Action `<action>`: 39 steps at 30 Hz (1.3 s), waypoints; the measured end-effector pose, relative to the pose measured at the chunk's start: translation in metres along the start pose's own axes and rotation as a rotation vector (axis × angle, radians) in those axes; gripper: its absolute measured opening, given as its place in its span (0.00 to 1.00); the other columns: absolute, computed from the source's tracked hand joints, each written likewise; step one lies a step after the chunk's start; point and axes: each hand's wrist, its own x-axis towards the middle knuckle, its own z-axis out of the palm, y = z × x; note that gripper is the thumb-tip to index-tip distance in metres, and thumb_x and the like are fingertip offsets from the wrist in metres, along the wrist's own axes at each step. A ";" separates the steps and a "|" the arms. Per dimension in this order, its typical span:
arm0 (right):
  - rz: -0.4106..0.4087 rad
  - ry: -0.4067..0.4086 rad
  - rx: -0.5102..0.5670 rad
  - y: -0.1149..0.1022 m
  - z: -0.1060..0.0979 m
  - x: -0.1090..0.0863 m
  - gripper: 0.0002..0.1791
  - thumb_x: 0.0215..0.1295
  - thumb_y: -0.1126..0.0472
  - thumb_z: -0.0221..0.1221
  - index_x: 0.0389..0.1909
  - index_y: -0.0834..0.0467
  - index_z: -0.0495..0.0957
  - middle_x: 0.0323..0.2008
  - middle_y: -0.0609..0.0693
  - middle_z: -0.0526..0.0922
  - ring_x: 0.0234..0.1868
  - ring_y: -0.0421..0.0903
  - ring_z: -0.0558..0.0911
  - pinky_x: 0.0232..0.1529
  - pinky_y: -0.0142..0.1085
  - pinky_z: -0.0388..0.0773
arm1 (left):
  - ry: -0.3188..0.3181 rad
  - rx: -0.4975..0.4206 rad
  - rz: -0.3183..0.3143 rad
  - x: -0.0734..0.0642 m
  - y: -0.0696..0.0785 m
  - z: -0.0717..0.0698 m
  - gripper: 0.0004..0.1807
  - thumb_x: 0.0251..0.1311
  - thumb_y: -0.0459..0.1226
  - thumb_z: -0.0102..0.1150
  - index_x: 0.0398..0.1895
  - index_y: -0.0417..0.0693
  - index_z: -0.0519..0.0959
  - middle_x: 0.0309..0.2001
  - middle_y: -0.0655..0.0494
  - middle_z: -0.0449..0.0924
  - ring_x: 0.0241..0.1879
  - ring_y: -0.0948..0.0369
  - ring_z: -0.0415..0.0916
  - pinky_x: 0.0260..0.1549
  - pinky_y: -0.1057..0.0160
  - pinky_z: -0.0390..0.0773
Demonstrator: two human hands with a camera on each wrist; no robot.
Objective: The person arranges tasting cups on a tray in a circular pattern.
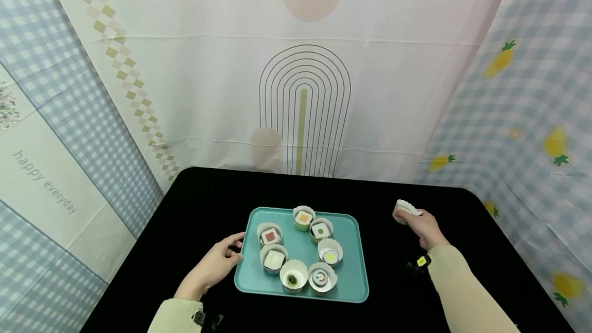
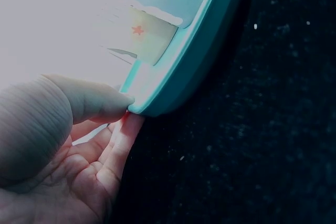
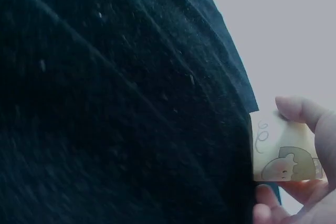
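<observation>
A turquoise tray [image 1: 353,276] lies on the black table, and my left hand [image 1: 210,267] is at its left edge. In the left wrist view the thumb and a finger pinch the tray's rim [image 2: 178,80]. Off to the right of the tray, my right hand [image 1: 426,229] holds a pale paper baking cup [image 1: 398,214] with a scalloped rim. A cartoon print shows on the side of that cup [image 3: 286,166] in the right wrist view. What lies inside it is hidden.
Several paper cups stand in a ring on the tray, holding small pieces: one with an orange square [image 1: 303,218], one with a red square [image 1: 270,236], one plain white [image 1: 274,259], one dark green [image 1: 292,279]. Patterned curtains [image 1: 222,91] hang behind and beside the table [image 1: 208,194].
</observation>
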 end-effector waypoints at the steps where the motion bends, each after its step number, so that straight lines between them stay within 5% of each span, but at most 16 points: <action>1: -0.001 -0.013 -0.009 -0.002 -0.003 0.000 0.50 0.67 0.37 0.53 0.73 0.68 0.45 0.70 0.68 0.51 0.68 0.65 0.57 0.60 0.57 0.63 | 0.000 0.000 0.002 0.000 0.000 0.000 0.29 0.63 0.29 0.54 0.69 0.47 0.67 0.48 0.52 0.70 0.36 0.57 0.71 0.33 0.59 0.72; 10: -0.149 0.109 -0.161 -0.046 0.024 0.010 0.48 0.60 0.35 0.59 0.68 0.65 0.57 0.63 0.65 0.64 0.61 0.63 0.68 0.57 0.56 0.67 | 0.006 0.001 -0.002 0.000 0.000 -0.001 0.29 0.63 0.28 0.54 0.69 0.46 0.67 0.48 0.51 0.70 0.36 0.57 0.70 0.33 0.59 0.72; 17: -0.445 0.017 -0.194 -0.104 0.088 0.012 0.36 0.59 0.44 0.65 0.61 0.59 0.66 0.56 0.59 0.71 0.52 0.55 0.75 0.50 0.49 0.73 | 0.001 -0.012 0.001 0.000 -0.001 -0.001 0.29 0.63 0.28 0.54 0.69 0.46 0.67 0.48 0.51 0.70 0.36 0.57 0.70 0.34 0.58 0.72; 23: -0.589 -0.141 -0.294 -0.143 0.156 0.003 0.30 0.57 0.53 0.69 0.57 0.55 0.68 0.52 0.55 0.73 0.48 0.50 0.76 0.47 0.44 0.74 | -0.024 -0.020 0.007 0.003 -0.005 0.000 0.29 0.65 0.29 0.54 0.69 0.47 0.66 0.48 0.51 0.69 0.36 0.57 0.71 0.33 0.58 0.72; 30: -0.633 -0.286 -0.475 -0.149 0.213 0.001 0.25 0.60 0.53 0.66 0.55 0.51 0.68 0.47 0.48 0.74 0.41 0.45 0.77 0.40 0.40 0.76 | -0.026 -0.017 0.015 0.004 -0.005 0.001 0.29 0.65 0.29 0.54 0.70 0.47 0.66 0.48 0.51 0.69 0.36 0.57 0.71 0.33 0.58 0.72; 39: -0.663 -0.292 -0.534 -0.141 0.237 -0.002 0.25 0.60 0.52 0.66 0.55 0.51 0.68 0.47 0.46 0.75 0.42 0.43 0.77 0.42 0.40 0.75 | -0.027 -0.027 0.006 0.003 -0.002 0.000 0.29 0.65 0.29 0.54 0.69 0.46 0.66 0.47 0.51 0.69 0.36 0.57 0.71 0.33 0.58 0.72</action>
